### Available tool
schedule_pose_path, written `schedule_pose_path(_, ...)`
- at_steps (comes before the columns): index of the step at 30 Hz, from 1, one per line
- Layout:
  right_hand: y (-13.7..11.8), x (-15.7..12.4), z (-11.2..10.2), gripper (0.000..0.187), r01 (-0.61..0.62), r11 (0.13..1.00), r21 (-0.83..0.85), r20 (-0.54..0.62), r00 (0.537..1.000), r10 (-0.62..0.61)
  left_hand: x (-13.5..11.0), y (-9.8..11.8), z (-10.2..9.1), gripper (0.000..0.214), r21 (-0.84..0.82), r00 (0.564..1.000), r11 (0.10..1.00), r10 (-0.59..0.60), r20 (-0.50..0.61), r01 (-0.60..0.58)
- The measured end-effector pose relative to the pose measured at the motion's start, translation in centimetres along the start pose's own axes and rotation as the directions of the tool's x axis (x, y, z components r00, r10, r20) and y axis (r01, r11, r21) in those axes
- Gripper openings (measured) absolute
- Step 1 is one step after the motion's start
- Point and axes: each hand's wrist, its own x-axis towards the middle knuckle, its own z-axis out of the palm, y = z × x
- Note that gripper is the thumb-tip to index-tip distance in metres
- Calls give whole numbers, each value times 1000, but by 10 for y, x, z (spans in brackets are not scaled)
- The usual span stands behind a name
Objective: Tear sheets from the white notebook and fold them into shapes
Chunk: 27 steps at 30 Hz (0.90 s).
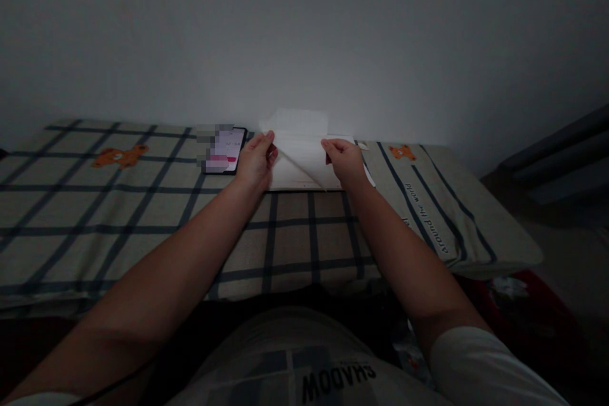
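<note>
A white sheet of paper (304,143) is lifted and partly folded over, one corner pointing down toward me. My left hand (257,162) pinches its left side between thumb and fingers. On the other side, my right hand (345,158) is closed on the sheet's right edge with thumb and forefinger. Beneath it lies more white paper (290,183), perhaps a pad or notebook; I cannot tell which. Close to my left hand, a phone (233,151) with a lit screen lies flat.
A checked cloth with bear prints covers the table (143,222), whose back edge meets a plain wall (304,32). A small pale scrap (362,145) lies right of the paper. Below the table's right end is a red container (537,311) with pale stuff in it.
</note>
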Motion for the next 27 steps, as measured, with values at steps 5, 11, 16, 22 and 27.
schedule_pose_path(5, 3, 3, 1, 32, -6, 1000, 26, -10, 1000, 6, -1, 4, 1, 32, -22, 999, 999, -34, -30, 34)
schedule_pose_path(11, 8, 4, 1, 34, -5, 1000, 19, -11, 1000, 5, -1, 6, 5, 25, -51, 998, 998, -37, -56, 34)
schedule_pose_path(16, 11, 5, 0, 34, 28, 1000, -12, -27, 999, -28, 0, 7, 5, 26, -62, 998, 997, -49, -32, 47)
schedule_pose_path(22, 8, 4, -2, 31, 101, 993, -65, -85, 991, -106, -14, 4, 8, 39, 132, 978, 984, -140, 153, 120)
schedule_pose_path(27, 7, 3, 0, 35, 91, 994, -69, -69, 993, -95, -20, 2, 9, 47, 247, 966, 961, -175, 191, 126)
